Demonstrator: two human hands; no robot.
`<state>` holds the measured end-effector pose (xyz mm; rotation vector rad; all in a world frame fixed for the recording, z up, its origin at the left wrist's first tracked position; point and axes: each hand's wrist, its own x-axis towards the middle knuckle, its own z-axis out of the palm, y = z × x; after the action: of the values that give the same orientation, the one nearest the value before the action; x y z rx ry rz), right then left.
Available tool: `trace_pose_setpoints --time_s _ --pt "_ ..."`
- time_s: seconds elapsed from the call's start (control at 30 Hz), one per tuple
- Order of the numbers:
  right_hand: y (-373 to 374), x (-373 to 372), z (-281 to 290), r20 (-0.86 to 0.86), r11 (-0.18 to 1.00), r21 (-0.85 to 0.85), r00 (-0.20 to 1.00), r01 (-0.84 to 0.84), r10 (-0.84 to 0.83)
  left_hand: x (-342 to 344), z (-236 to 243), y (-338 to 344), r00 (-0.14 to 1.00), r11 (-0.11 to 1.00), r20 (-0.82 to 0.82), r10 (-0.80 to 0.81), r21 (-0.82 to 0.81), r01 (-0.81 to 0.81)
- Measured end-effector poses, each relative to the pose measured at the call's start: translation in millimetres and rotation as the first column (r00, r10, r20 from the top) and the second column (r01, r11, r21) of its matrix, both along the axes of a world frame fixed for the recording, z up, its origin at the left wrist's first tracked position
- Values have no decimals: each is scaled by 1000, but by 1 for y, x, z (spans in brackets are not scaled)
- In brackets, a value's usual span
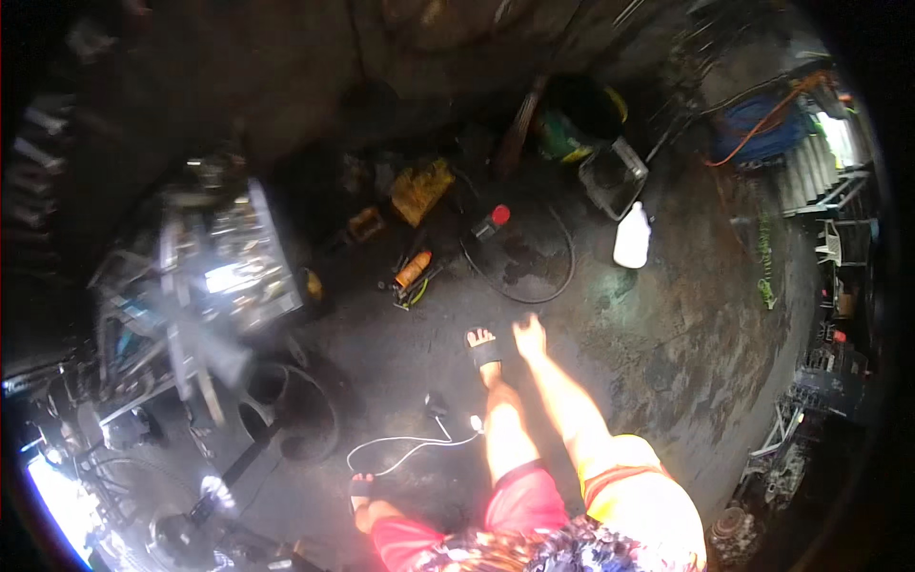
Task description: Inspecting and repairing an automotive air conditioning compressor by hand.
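Right hand (530,336) stretched out over the stained concrete floor (667,324), fingers spread wide, holding nothing. Left hand not in view.

Nearest thing is the person's own sandalled foot (483,348), just left of the hand. Beyond the hand a black hose loop (534,276). Further out, a dark bottle with a red cap (491,221) and an orange-handled tool (413,270).

Risks, as a judgement:
- The floor looks wet or oily, so a slip in sandals seems likely.
- A white cable (410,446) trails behind the hand near the feet, and could snag a foot.

Packages:
- White plastic jug (632,236), upright, beyond-right of the hand; label too small to tell.
- Yellow crumpled rag or bag (419,189), far beyond-left.
- Blue bundle with an orange cord (758,124), far right.
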<state>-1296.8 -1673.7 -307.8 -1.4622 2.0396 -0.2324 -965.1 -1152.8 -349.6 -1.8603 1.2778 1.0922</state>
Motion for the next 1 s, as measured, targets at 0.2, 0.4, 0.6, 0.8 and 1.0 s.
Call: trace_pose_setpoints --time_s 0.2,0.4,0.6,0.8,1.0 --pt "-240 84 -80 -330 904 -52 861 -425 386 -96 32 -23 977 952 -82 197 255 -170" --pt "-295 49 -124 -501 677 61 565 -733 656 -157 92 -50 873 839 -53 486 309 -448" --pt "-219 74 -29 -410 530 97 452 -842 792 -295 212 3 505 468 63 861 289 -835" --pt "-104 71 94 -277 381 -16 370 -924 887 -489 289 7 -150 -153 27 988 150 -977" --pt "130 170 261 -142 2 -115 18 -993 990 -570 297 63 -602 -603 -143 785 46 -797"
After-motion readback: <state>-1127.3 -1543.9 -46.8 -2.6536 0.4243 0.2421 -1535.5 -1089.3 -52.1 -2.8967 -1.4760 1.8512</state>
